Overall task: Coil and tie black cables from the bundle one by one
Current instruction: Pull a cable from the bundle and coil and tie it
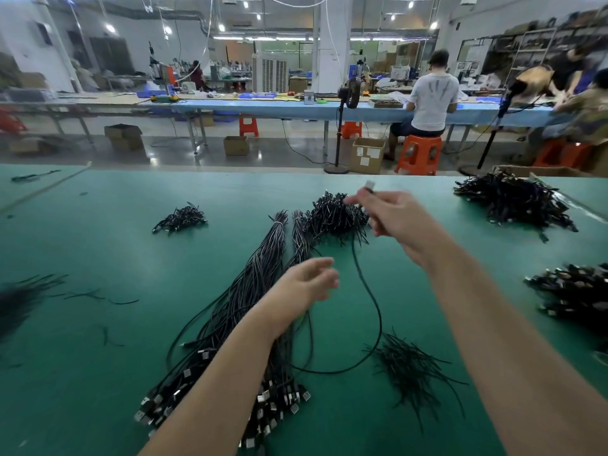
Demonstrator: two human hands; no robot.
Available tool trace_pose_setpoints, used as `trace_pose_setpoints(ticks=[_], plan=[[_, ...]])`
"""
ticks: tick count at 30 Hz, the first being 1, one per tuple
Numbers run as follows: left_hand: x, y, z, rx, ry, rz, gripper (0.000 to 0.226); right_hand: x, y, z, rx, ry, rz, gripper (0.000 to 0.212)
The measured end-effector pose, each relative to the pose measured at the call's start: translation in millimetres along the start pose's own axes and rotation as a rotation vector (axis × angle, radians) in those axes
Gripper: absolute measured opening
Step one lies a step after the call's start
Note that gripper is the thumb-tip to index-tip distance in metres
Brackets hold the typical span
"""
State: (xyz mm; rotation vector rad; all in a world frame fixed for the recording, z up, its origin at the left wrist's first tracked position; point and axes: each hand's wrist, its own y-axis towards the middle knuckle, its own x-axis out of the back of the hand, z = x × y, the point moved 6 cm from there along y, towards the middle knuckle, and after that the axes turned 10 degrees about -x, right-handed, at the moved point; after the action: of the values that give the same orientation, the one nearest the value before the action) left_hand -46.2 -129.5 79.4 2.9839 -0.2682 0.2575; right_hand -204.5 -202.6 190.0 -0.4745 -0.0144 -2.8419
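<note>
Setting: green table [98,245] in a workshop; other workers sat at a blue bench at 12 o'clock.
Right hand [399,222]: raised, fingers pinched round the plug end of one black cable [373,301], plug tip pointing to 11 o'clock.
Cable run: it hung from the grip toward 6 o'clock, then looped to 8 o'clock under the left forearm.
Left hand [304,284]: blurred, fingers relaxed, holding nothing, above the bundle [237,311].
Bundle axis: 1 to 7 o'clock, plugs at 7.
Ties [411,366]: loose heap at 5 o'clock of the loop.
Coiled piles: 10, 12 and 2 o'clock.
</note>
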Motion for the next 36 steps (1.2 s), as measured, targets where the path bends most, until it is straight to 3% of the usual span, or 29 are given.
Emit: trace_pose_setpoints(ticks=[3, 7, 13, 19, 28, 30, 33, 36], plan=[[-6.8, 18.7, -21.2, -0.054, -0.279, -0.182, 0.022, -24.8, -6.5, -8.6, 0.017, -0.106, 0.019, 0.026], [-15.3, 24.7, -26.2, -0.085, -0.402, -0.159, 0.029, -31.9, -12.5, -16.7, 0.003, -0.1, 0.047, 0.025], [-14.4, 24.6, -20.9, -0.157, -0.288, -0.164, 0.033, -38.5, -19.5, -28.9, -0.045, 0.006, 0.14, 0.028], [-20.3, 15.3, -20.7, -0.117, -0.18, -0.033, 0.033, -41.9, -21.0, -38.4, -0.079, 0.033, 0.21, 0.028], [-20.0, 9.9, -18.8, -0.104, -0.084, -0.112, 0.038, -48.2, -18.8, -48.2, -0.133, 0.048, 0.267, 0.032], [-19.4, 9.5, -16.6, -0.096, -0.145, -0.132, 0.04, -50.3, -18.4, -51.9, -0.164, 0.102, 0.292, 0.04], [-11.6, 10.2, -16.1, -0.102, -0.312, -0.202, 0.04, -58.5, -19.6, -69.9, -0.306, 0.255, 0.372, 0.069], [-1.1, 13.1, -19.4, -0.134, -0.502, -0.259, 0.037, -76.4, -30.9, -93.5, -0.428, 0.19, 0.549, 0.089]])
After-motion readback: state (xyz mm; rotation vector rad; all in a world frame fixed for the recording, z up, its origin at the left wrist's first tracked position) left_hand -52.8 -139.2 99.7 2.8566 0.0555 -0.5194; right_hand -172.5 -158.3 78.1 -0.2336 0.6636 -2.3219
